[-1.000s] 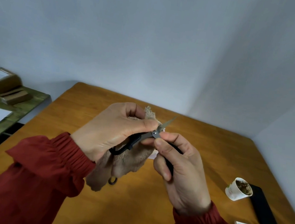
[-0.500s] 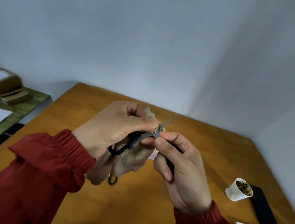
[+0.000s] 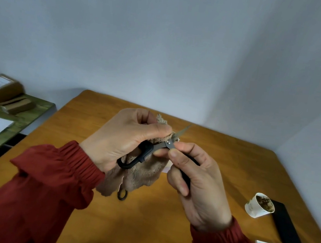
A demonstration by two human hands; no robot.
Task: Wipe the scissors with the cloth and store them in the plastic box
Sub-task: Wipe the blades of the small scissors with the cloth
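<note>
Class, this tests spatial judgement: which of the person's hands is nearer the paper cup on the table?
Right. The right hand is just left of the paper cup; the left hand sits farther left, beyond the right one.

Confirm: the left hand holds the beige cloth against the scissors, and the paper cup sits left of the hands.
Wrong side: the head view shows the paper cup right of the hands. The left hand does hold the cloth against the scissors.
</note>
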